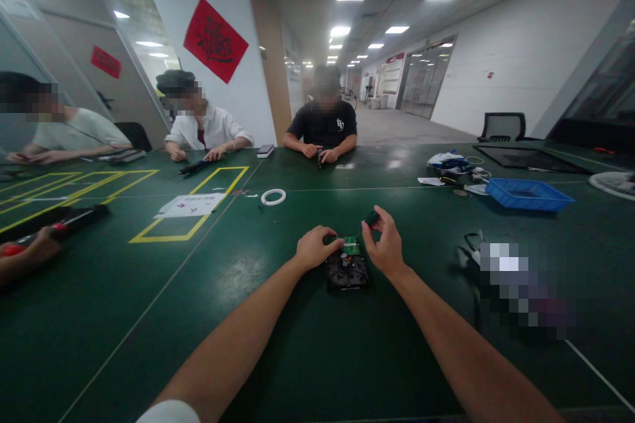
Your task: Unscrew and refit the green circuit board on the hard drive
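A hard drive [347, 272] lies flat on the green table in front of me, its green circuit board [351, 246] facing up at the far end. My left hand [317, 248] holds the drive's far left corner, thumb on top near the board and fingers curled at the edge. In my right hand [385, 241], thumb and fingers pinch the dark, stubby handle of a small screwdriver [371, 217]. Its thin shaft slants down toward the board's far right side; I cannot tell whether the tip touches.
Beyond the drive lie a white ring [273, 197] and a paper sheet [192, 205] beside yellow tape. On the right are a blue tray [530, 194] and a blurred-out object [516, 284]. Several people sit around the table; another person's hand [34, 254] is at left.
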`<state>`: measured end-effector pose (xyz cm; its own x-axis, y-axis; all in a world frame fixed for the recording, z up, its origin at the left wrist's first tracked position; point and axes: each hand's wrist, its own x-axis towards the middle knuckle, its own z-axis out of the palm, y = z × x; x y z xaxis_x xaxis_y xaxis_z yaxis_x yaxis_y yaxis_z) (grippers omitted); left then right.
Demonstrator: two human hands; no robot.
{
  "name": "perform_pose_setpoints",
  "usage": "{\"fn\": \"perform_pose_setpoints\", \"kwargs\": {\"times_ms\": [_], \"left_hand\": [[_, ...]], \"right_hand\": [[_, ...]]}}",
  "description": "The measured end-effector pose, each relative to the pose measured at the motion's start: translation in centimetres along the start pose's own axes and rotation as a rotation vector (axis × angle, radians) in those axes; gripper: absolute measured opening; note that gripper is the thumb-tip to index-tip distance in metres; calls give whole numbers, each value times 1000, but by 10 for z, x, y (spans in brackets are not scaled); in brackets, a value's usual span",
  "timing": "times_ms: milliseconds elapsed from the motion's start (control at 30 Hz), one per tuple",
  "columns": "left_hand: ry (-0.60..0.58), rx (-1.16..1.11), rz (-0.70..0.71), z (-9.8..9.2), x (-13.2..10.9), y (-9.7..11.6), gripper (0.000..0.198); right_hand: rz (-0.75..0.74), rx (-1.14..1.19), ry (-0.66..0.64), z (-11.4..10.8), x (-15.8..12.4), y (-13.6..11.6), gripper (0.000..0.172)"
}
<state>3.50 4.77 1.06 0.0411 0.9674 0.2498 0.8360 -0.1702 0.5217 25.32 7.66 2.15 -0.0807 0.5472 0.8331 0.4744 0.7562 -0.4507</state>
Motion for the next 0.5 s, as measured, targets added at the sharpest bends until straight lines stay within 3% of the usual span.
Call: {"fn": "perform_pose_setpoints", "kwargs": {"times_ms": [500], "left_hand": [[-17,-9,-29,-2,-1,2,39]], "right_hand": [[-5,-6,-4,0,0,-1,55]]}}
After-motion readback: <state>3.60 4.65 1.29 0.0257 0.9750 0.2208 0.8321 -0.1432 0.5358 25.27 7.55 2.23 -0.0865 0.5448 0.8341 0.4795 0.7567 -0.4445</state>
